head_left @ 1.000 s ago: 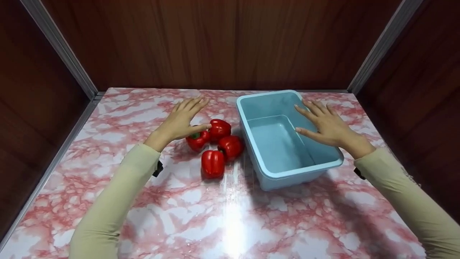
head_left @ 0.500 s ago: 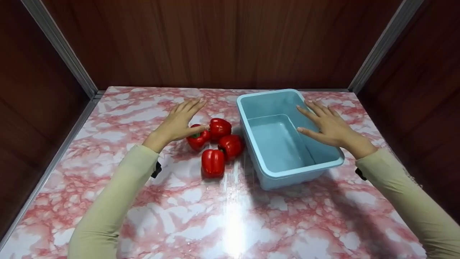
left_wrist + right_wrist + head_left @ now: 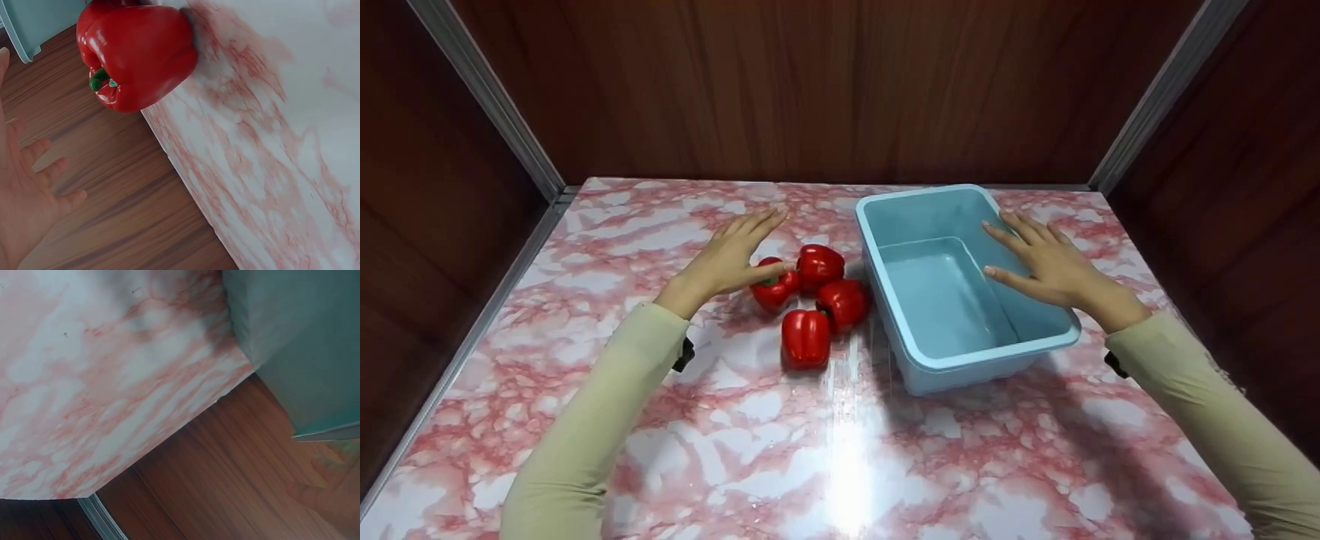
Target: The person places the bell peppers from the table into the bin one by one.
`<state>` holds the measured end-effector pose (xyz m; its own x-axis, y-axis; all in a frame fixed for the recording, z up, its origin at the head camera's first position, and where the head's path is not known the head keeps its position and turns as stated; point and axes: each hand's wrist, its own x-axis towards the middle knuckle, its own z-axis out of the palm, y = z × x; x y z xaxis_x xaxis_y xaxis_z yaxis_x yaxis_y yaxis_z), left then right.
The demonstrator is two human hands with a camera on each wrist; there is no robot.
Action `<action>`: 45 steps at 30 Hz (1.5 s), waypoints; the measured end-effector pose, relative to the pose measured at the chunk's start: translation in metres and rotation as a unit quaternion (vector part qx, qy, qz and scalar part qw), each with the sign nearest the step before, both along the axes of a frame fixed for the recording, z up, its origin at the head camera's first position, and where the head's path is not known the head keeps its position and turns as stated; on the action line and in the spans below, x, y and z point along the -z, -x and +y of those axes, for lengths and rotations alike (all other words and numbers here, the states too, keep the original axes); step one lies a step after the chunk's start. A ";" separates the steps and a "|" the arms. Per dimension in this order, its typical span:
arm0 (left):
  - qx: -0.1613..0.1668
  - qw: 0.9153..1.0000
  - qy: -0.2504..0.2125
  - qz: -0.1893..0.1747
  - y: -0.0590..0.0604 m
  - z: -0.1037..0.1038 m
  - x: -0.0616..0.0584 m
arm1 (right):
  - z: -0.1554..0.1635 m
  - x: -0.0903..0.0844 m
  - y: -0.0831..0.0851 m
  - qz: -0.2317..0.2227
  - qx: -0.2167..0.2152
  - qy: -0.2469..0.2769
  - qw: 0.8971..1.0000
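In the head view my left hand (image 3: pixel 725 259) hovers with fingers extended, nearest to several red bell peppers. Its thumb overlaps the leftmost bell pepper (image 3: pixel 772 296) from this angle; touching is not visible. Another bell pepper (image 3: pixel 806 340) lies closest to me in the cluster. Over the right side of a light blue plastic bin (image 3: pixel 997 354) hangs my right hand (image 3: pixel 1050 266), fingers spread and holding nothing. The left wrist view has a bell pepper (image 3: pixel 140 56) with a green stem, apart from the open palm. Fingers (image 3: pixel 323 492) show beside the bin wall (image 3: pixel 304 354) in the right wrist view.
The bin stands just right of the peppers with its inside bare. A red-and-white marbled tabletop (image 3: pixel 720 450) lies beneath everything. Dark wood-grain panels (image 3: pixel 825 90) rise behind and at both sides, with grey metal strips (image 3: pixel 487 97) at the corners.
My left hand has drifted slightly left and my right hand slightly right. The peppers and bin keep their places on the table.
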<state>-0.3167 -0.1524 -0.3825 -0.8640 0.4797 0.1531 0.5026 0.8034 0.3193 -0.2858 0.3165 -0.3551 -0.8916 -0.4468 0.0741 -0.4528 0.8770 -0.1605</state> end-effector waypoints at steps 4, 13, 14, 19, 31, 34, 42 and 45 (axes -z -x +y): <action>-0.005 1.000 0.001 -0.011 0.001 0.000 0.002 | 0.001 0.000 0.000 -0.005 0.000 -0.003 1.000; -0.007 1.000 -0.006 -0.029 0.003 0.001 0.005 | 0.004 0.002 -0.001 -0.008 0.001 0.003 1.000; -0.007 1.000 -0.006 -0.030 0.003 0.001 0.006 | 0.004 0.003 0.000 -0.009 0.002 0.004 1.000; -0.009 0.999 -0.007 -0.032 0.005 0.000 0.010 | 0.005 0.005 -0.001 -0.017 0.008 0.008 1.000; -0.007 0.999 -0.009 -0.043 0.004 -0.001 0.015 | 0.005 0.003 -0.002 -0.030 0.009 0.010 0.999; -0.008 0.999 -0.007 -0.047 0.005 -0.001 0.016 | 0.005 0.003 -0.002 -0.034 0.009 0.014 0.999; -0.023 0.997 -0.008 -0.068 0.005 -0.003 0.020 | 0.005 0.006 -0.001 -0.030 0.002 0.027 0.999; -0.022 0.997 -0.009 -0.069 0.005 -0.004 0.023 | 0.006 0.008 -0.001 -0.030 0.005 0.032 0.999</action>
<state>-0.3220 -0.1567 -0.4054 -0.8979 0.4384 0.0396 0.4168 0.8179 0.3965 -0.2845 0.3224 -0.3626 -0.8993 -0.4346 0.0496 -0.4329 0.8680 -0.2432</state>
